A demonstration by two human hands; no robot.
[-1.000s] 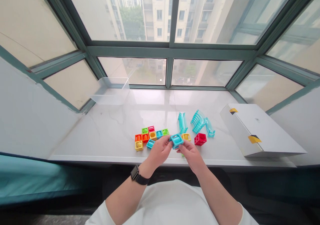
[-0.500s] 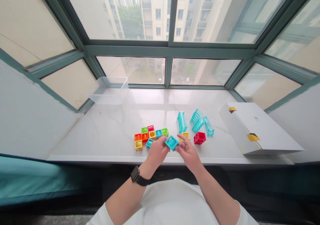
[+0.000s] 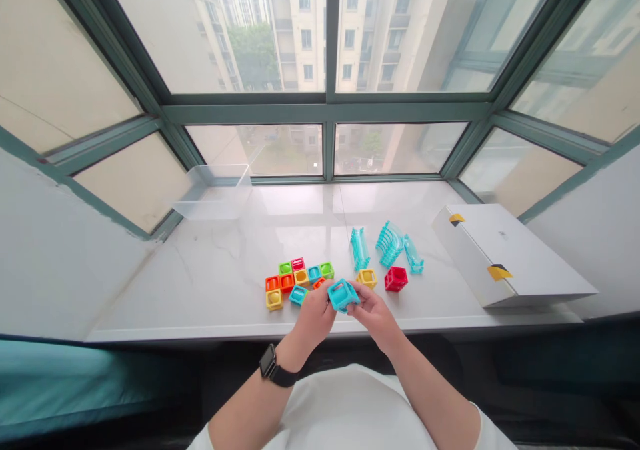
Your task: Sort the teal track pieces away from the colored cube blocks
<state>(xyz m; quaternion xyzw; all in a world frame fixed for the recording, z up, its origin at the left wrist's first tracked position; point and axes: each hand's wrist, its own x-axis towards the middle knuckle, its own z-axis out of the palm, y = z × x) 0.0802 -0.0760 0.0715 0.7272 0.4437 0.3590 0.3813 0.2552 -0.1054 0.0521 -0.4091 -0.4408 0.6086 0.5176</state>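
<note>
Both the left grip (image 3: 314,321) and right grip (image 3: 375,317) are clamped on a turquoise plastic block (image 3: 343,295), which sits between them, tilted, above the marble windowsill (image 3: 200,277); a cluster of coloured blocks (image 3: 295,281) lies beyond the left grip, a yellow block (image 3: 367,278) beyond the right

A bay window (image 3: 325,50) is wrapping around the far side of the room, its green frames (image 3: 325,109) dividing the glass into tall panes. Pale, overcast daylight is pouring through and gleaming on the marble sill (image 3: 210,283). Apartment towers (image 3: 305,30) and a tree (image 3: 255,57) are standing outside. White walls (image 3: 60,257) are flanking the window, and teal bedding (image 3: 60,377) is lying along the lower left.
</note>
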